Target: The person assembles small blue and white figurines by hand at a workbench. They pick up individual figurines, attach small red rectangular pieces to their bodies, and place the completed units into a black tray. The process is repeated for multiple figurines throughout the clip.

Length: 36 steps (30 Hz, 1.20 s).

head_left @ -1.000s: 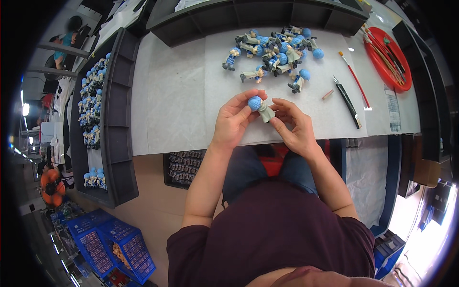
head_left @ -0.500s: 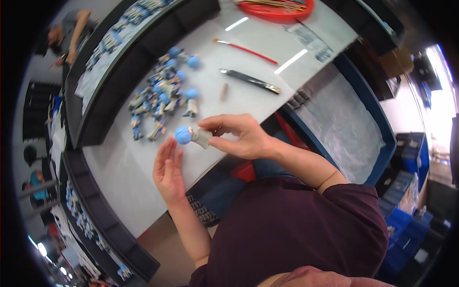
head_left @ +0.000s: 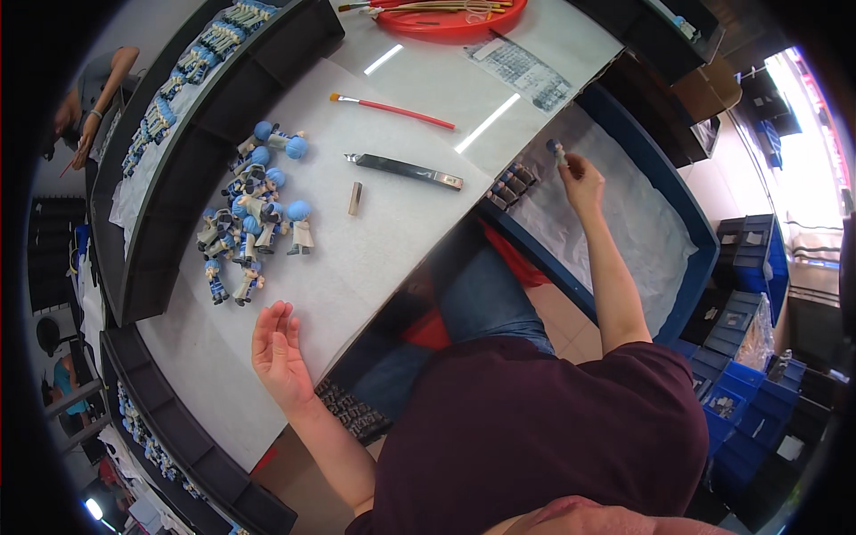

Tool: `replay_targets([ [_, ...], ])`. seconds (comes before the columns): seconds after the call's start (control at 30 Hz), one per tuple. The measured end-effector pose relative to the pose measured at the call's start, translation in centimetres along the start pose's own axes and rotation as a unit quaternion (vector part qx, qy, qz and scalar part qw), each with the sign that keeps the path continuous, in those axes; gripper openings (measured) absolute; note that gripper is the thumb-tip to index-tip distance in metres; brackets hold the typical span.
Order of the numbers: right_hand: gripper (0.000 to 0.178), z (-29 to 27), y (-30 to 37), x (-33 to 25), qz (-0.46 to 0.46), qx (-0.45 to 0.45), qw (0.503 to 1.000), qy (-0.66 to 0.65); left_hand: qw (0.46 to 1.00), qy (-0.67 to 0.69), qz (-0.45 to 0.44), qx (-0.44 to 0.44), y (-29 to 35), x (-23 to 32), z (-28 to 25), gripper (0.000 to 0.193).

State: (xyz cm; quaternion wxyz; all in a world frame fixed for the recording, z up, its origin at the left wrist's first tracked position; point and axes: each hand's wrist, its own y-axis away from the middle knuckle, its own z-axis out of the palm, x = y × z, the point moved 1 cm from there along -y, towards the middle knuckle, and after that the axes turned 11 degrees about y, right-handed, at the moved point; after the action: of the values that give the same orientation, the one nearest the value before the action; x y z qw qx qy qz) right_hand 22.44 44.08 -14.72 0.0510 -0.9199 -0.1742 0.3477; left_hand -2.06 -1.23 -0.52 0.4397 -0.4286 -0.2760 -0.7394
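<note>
My right hand [head_left: 584, 183] is out over the blue tray [head_left: 709, 267] at the right, its fingers closed on a small figurine [head_left: 556, 152]. White sheeting [head_left: 624, 232] lines that tray, and several figurines [head_left: 512, 185] lie in a row at its left end. Palm up and holding nothing, my left hand [head_left: 282, 358] rests at the table's near edge with its fingers extended. Just beyond it lies a loose pile of blue-haired figurines [head_left: 250, 209] in pale and dark clothes. One pale-coated figurine [head_left: 300, 228] lies at the pile's right side.
On the white table [head_left: 374, 259] lie a craft knife [head_left: 406, 169], a red-handled brush [head_left: 397, 112] and a small block [head_left: 355, 199]. A red dish [head_left: 455, 25] holds more brushes. Black trays [head_left: 152, 241] with figurines line the left. A co-worker's arm [head_left: 100, 107] shows far left.
My right hand has carried the figurine from in front of me rightward, from the table to over the blue tray. My left hand has moved slightly left and down. The view has shifted.
</note>
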Motion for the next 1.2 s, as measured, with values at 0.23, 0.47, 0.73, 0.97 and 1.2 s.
replay_targets([
  [0.23,0.022,6.2,-0.4,2.7,-0.085,-0.078,0.993,0.039,1.000,-0.006,0.003,0.004,0.0,-0.1,0.3,0.032],
  [0.47,0.028,7.1,-0.7,3.2,-0.123,-0.098,0.986,0.051,1.000,-0.004,-0.007,0.008,0.1,0.0,0.7,0.030],
  [0.73,0.032,5.1,-0.6,0.5,-0.113,-0.055,0.992,0.006,0.913,-0.381,0.146,-0.021,-2.6,1.2,6.7,0.024],
  [0.97,0.023,-2.2,2.6,-11.2,-0.119,0.099,0.944,-0.291,0.712,-0.652,0.262,-0.020,-6.8,-0.9,9.6,0.035],
  [1.2,0.015,-5.6,10.1,-21.8,-0.199,-0.139,0.880,-0.408,0.992,-0.119,-0.027,-0.039,-4.0,0.8,7.0,0.050],
])
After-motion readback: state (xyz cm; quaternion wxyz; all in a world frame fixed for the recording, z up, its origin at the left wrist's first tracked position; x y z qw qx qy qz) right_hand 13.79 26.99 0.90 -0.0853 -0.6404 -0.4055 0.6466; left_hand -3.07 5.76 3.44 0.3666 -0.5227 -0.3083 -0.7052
